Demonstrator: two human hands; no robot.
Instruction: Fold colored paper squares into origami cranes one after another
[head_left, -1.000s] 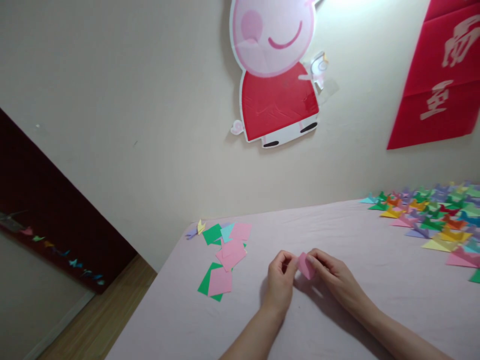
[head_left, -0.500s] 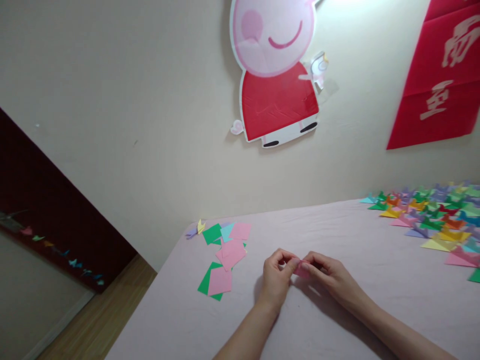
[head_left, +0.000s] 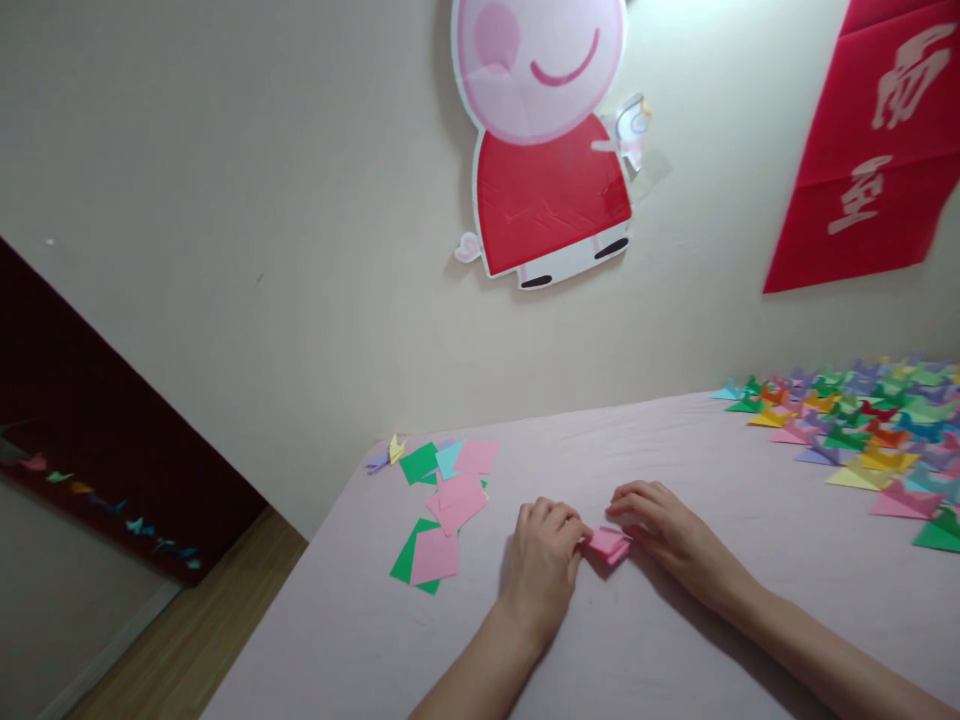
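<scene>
A small folded piece of pink paper lies between my two hands, low over the table, its layers slightly apart at the lower right. My left hand has its fingers curled, with the fingertips at the paper's left corner; the thumb is mostly hidden. To the right, my right hand has its fingers loosely stretched beyond the paper, thumb apart from them and close to the right edge. Whether that thumb touches the paper I cannot tell.
Pink and green paper squares lie left of my hands, with more coloured sheets behind. Folded yellow and purple pieces sit at the far left corner. Rows of colourful origami birds fill the right side. A wall borders the table's back.
My right hand has let go of the pink paper and opened. The paper, pinched by both hands before, now shows more fully between them. The view has shifted slightly.
</scene>
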